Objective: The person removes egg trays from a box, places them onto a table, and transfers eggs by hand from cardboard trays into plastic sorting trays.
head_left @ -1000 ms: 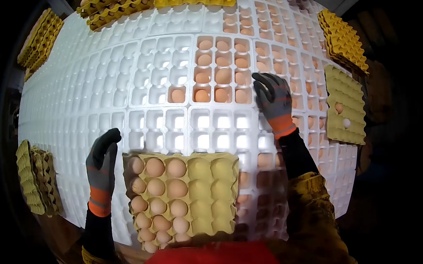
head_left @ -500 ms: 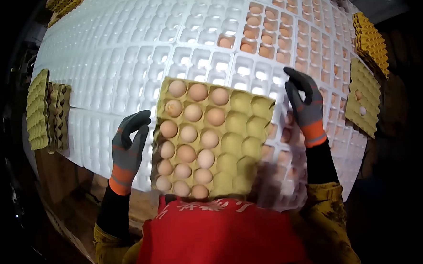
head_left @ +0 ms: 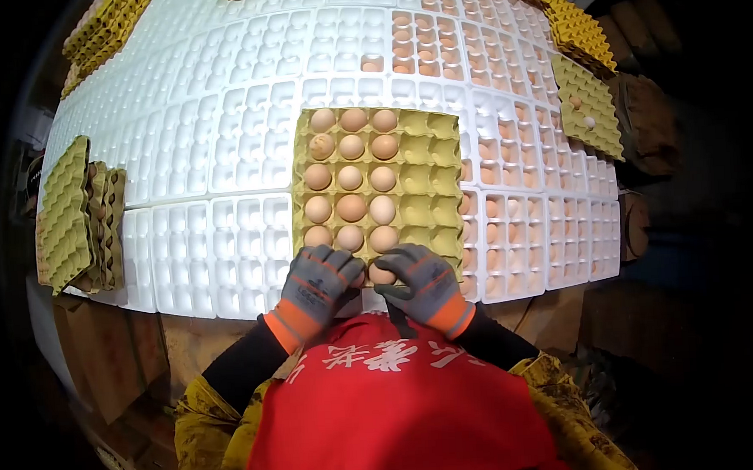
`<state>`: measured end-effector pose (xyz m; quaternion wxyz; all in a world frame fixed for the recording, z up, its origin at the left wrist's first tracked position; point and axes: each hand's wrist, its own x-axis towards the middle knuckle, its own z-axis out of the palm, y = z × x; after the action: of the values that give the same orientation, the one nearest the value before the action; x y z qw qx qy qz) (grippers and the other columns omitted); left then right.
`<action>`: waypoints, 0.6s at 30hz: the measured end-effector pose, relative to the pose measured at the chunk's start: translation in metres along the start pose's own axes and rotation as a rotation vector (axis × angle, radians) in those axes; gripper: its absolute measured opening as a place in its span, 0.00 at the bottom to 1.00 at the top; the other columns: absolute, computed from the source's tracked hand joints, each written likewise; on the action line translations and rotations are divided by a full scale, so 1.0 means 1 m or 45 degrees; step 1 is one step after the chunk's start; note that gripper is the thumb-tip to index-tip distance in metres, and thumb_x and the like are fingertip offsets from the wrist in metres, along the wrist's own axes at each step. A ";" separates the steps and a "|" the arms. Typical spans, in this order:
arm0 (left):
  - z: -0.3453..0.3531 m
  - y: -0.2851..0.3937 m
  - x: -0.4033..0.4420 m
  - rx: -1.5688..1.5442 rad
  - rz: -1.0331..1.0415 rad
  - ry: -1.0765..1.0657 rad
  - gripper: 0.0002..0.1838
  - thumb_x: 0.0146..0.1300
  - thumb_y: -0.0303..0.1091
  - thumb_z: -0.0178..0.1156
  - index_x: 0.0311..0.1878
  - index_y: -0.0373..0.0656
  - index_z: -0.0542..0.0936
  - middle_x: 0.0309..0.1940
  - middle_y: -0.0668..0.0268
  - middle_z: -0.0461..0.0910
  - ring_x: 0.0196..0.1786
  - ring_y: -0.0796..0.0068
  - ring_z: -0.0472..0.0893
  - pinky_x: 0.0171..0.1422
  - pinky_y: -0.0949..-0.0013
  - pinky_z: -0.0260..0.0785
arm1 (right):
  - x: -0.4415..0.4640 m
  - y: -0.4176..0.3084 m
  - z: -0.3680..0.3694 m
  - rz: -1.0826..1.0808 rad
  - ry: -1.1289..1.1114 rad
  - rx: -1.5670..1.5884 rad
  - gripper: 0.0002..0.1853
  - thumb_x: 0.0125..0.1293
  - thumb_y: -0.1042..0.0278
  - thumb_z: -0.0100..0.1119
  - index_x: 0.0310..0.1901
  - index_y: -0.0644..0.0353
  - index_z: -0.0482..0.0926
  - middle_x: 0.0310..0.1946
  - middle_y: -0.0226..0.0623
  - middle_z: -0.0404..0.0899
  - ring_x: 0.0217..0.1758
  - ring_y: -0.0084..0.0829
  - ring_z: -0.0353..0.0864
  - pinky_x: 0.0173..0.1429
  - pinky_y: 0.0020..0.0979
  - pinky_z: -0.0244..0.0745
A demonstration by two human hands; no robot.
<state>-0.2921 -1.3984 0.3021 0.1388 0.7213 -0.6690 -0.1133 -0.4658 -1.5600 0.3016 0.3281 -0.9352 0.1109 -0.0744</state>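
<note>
A yellow-green egg tray (head_left: 431, 174) lies on white moulded trays in front of me. Brown eggs fill its left columns, while the cups on its right side hold none. My left hand (head_left: 321, 287), in a grey and orange glove, has its fingers curled over the near row at the left, closed around eggs largely hidden beneath it. Beside it, my right hand (head_left: 420, 284) pinches a brown egg (head_left: 381, 274) at the tray's near edge, thumb low and fingers on top. Both hands are close together, just above my red apron (head_left: 393, 396).
White moulded trays (head_left: 254, 254) cover the table, with eggs in many on the right side. Stacked egg trays (head_left: 67, 219) stand at the left edge. Another egg tray (head_left: 590, 109) with two small items lies at the right, near yellow trays (head_left: 583, 28).
Both hands have come inward from either side of the egg tray onto its near row and closed there. The tray now sits straighter; the camera view has shifted.
</note>
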 end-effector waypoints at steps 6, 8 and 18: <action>-0.033 -0.030 -0.017 -1.926 -0.683 0.439 0.16 0.60 0.29 0.67 0.50 0.39 0.78 0.46 0.66 0.80 0.48 0.73 0.81 0.53 0.67 0.76 | -0.015 0.011 -0.029 0.562 0.350 1.743 0.18 0.69 0.72 0.53 0.59 0.63 0.75 0.54 0.44 0.77 0.53 0.39 0.85 0.58 0.38 0.83; -0.026 -0.034 -0.005 -1.536 -0.622 0.414 0.14 0.61 0.29 0.66 0.49 0.41 0.79 0.43 0.66 0.80 0.45 0.71 0.81 0.52 0.68 0.75 | -0.007 0.017 -0.040 0.710 0.155 1.502 0.19 0.74 0.66 0.52 0.62 0.65 0.74 0.57 0.38 0.75 0.57 0.33 0.80 0.48 0.34 0.83; -0.035 -0.028 0.037 -0.591 -0.398 -0.010 0.18 0.59 0.35 0.68 0.52 0.45 0.80 0.50 0.62 0.84 0.48 0.57 0.85 0.50 0.60 0.79 | 0.019 0.013 -0.025 0.640 0.197 0.909 0.29 0.60 0.64 0.70 0.62 0.59 0.74 0.53 0.38 0.78 0.45 0.35 0.83 0.41 0.33 0.80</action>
<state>-0.2510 -1.4313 0.3260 0.2786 0.7642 -0.5063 -0.2865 -0.4547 -1.5894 0.3143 0.6293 -0.6988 0.3265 -0.0959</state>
